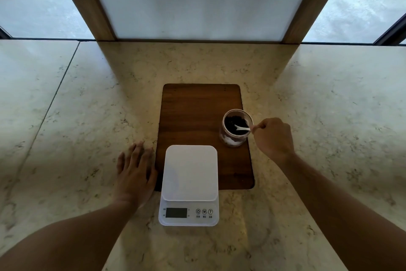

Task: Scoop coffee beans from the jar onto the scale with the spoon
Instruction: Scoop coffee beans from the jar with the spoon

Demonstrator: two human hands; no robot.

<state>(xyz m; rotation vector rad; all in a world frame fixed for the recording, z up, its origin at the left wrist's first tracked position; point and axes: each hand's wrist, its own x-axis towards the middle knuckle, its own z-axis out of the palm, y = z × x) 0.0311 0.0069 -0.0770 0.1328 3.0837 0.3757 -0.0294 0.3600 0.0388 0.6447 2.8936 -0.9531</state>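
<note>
An open glass jar of dark coffee beans stands on the right side of a dark wooden board. My right hand is just right of the jar, pinching the handle of a small white spoon whose bowl rests among the beans. A white digital scale sits at the board's near edge, its platform bare and its display dark. My left hand lies flat on the counter, fingers spread, touching the board's left edge beside the scale.
The board and scale sit on a pale marble counter. A wood-framed frosted panel rises at the counter's back edge, with windows on either side.
</note>
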